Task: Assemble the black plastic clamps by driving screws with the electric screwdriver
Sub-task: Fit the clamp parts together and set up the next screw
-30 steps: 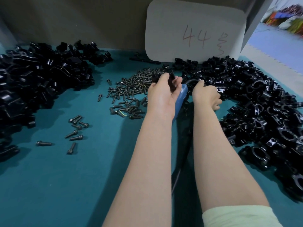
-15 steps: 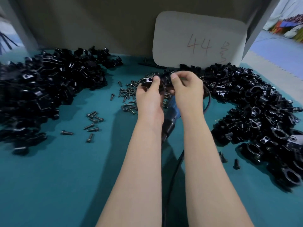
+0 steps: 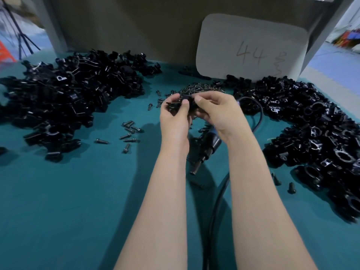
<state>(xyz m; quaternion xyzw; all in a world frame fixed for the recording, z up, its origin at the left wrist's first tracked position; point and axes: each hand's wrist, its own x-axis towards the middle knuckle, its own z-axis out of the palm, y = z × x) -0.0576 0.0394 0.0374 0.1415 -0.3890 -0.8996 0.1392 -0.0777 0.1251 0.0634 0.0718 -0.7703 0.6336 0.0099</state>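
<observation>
Both hands meet above the middle of the bench (image 3: 78, 201), sharing one black clamp (image 3: 184, 100). The left hand (image 3: 175, 121) has its fingers curled round the clamp from below, with the thumb pressed on its near face. The right hand (image 3: 216, 112) pinches the clamp's other end between thumb and forefinger; its remaining fingers are curled under and mostly hidden. The blurred clamp is held in the air, just in front of the screw heap (image 3: 202, 88).

One screwdriver (image 3: 211, 144) lies on the bench below the wrists, tip pointing toward the person, and its cable (image 3: 258, 115) loops out to the right.

There are two piles of black clamp parts: the left pile (image 3: 68, 94) and the right pile (image 3: 311, 133), both far too many to count. Roughly nine loose screws (image 3: 132, 129) are scattered between the left pile and the left hand. Two small black pieces (image 3: 291, 187) lie apart beside the right pile. One card (image 3: 251, 49) marked "44" leans at the back.
</observation>
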